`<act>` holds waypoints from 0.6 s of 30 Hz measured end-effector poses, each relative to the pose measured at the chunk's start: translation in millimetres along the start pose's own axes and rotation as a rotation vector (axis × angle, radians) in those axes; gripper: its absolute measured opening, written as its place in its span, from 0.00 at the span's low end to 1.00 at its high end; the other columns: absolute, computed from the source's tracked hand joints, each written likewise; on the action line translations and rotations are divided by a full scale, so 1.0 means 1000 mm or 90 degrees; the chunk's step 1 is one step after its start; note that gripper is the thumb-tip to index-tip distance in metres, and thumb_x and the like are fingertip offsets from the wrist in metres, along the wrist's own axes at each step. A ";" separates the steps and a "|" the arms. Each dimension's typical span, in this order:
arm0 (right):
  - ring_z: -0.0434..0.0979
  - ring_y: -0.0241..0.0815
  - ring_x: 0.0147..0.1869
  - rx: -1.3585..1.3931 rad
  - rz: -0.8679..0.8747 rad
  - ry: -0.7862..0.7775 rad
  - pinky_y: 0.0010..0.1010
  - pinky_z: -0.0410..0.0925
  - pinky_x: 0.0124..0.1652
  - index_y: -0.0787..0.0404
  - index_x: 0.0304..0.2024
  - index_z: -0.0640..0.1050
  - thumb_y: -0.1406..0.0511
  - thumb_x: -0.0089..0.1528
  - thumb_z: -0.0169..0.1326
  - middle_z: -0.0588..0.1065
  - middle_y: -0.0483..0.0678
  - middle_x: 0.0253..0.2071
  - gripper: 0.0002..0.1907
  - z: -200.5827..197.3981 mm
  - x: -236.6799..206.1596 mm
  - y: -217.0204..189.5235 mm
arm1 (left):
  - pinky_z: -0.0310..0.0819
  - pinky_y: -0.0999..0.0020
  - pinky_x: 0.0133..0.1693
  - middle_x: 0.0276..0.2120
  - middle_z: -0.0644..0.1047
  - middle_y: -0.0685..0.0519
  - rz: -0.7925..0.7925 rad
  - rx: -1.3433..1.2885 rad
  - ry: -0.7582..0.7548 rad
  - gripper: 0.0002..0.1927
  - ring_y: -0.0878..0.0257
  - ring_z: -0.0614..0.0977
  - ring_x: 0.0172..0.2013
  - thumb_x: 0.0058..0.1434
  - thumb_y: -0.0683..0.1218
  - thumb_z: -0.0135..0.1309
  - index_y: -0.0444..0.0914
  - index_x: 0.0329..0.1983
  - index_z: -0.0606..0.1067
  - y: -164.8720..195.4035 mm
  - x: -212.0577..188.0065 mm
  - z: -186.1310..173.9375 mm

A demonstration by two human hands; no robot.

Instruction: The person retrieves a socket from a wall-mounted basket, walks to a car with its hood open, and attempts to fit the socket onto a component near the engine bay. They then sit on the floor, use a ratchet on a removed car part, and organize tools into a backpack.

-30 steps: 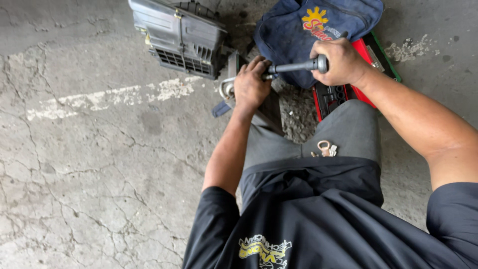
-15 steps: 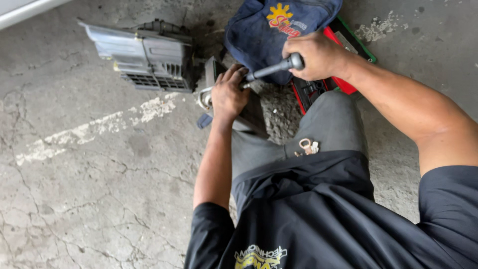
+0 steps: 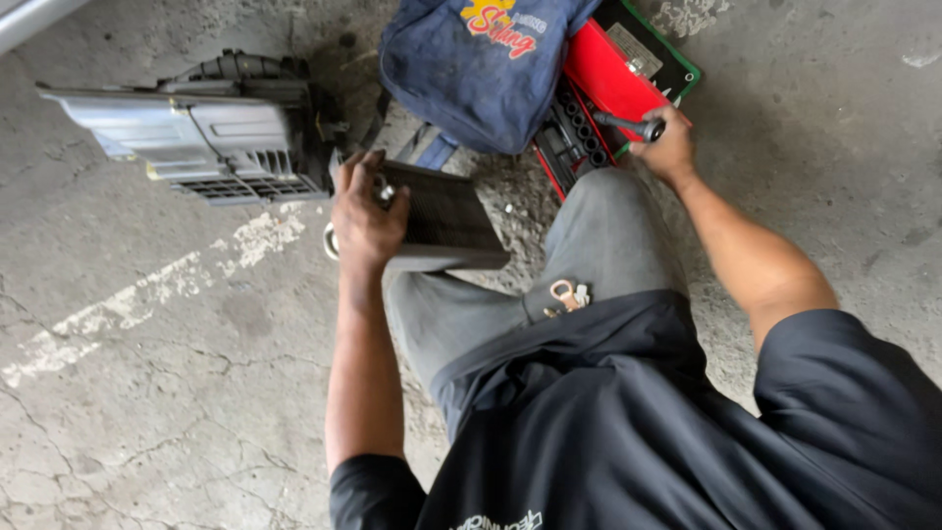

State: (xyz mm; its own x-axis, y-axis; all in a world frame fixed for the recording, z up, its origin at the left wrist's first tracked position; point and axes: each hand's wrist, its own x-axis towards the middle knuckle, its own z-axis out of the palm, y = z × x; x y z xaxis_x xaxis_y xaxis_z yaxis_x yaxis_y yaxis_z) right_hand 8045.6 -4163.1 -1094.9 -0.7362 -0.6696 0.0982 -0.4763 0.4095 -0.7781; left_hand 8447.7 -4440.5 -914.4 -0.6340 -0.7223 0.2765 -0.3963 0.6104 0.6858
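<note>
1. Head view: the right hand [image 3: 667, 147] has swung the ratchet handle [image 3: 628, 125], fingers closed around it, away from the finned core [image 3: 442, 211] to the red socket case [image 3: 599, 83].
2. The left hand [image 3: 365, 211] clasps the core's left edge, beside the grey housing [image 3: 196, 137]; bare concrete floor [image 3: 147, 393] lies leftward.

Cracked concrete floor [image 3: 147, 412], grey plastic housing [image 3: 196, 137], blue bag [image 3: 471, 79], red socket case [image 3: 608, 88]
</note>
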 end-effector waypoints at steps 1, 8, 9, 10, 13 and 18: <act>0.77 0.44 0.52 0.030 0.023 0.000 0.35 0.71 0.53 0.63 0.51 0.75 0.70 0.49 0.71 0.76 0.52 0.48 0.29 0.007 -0.003 0.010 | 0.77 0.59 0.54 0.58 0.74 0.41 -0.003 0.005 -0.004 0.27 0.44 0.79 0.55 0.56 0.39 0.64 0.34 0.59 0.74 0.004 -0.002 0.003; 0.76 0.55 0.59 -0.173 -0.080 -0.066 0.41 0.69 0.56 0.66 0.57 0.76 0.63 0.58 0.72 0.77 0.59 0.54 0.28 0.006 0.001 0.006 | 0.77 0.60 0.56 0.58 0.77 0.43 0.016 0.016 0.007 0.24 0.46 0.81 0.55 0.56 0.34 0.60 0.36 0.58 0.77 0.052 0.004 0.004; 0.77 0.53 0.59 -0.131 -0.079 -0.088 0.40 0.70 0.56 0.65 0.56 0.76 0.62 0.59 0.70 0.77 0.58 0.54 0.26 0.000 0.002 -0.004 | 0.76 0.59 0.58 0.58 0.77 0.42 0.072 0.034 0.030 0.25 0.46 0.80 0.57 0.55 0.34 0.61 0.35 0.58 0.76 0.064 0.008 -0.001; 0.77 0.50 0.58 -0.090 -0.078 -0.109 0.39 0.70 0.56 0.65 0.55 0.77 0.60 0.60 0.68 0.77 0.57 0.53 0.25 -0.008 0.002 -0.017 | 0.75 0.58 0.60 0.58 0.77 0.41 0.128 0.050 0.053 0.27 0.45 0.80 0.58 0.54 0.33 0.61 0.34 0.59 0.75 0.079 0.012 -0.007; 0.79 0.45 0.58 0.060 -0.013 -0.159 0.36 0.72 0.56 0.64 0.55 0.76 0.56 0.65 0.62 0.78 0.52 0.53 0.23 -0.033 -0.007 -0.065 | 0.77 0.59 0.63 0.57 0.78 0.42 0.163 -0.054 0.066 0.26 0.50 0.82 0.57 0.62 0.33 0.62 0.32 0.64 0.71 0.131 0.017 -0.041; 0.78 0.47 0.60 0.369 0.073 -0.119 0.40 0.73 0.53 0.64 0.63 0.71 0.53 0.68 0.57 0.76 0.52 0.58 0.29 -0.073 -0.035 -0.141 | 0.77 0.59 0.62 0.62 0.74 0.46 0.423 -0.202 0.147 0.27 0.53 0.80 0.59 0.67 0.36 0.63 0.41 0.67 0.68 0.220 0.018 -0.069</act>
State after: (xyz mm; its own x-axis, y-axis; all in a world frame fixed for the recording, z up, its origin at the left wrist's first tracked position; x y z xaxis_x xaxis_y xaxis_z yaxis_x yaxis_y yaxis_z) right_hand 8103.7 -4152.3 -943.6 -0.6463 -0.7593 -0.0759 -0.0219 0.1179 -0.9928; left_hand 8394.6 -4341.8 -711.6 -0.5038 -0.3077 0.8072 0.2510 0.8419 0.4777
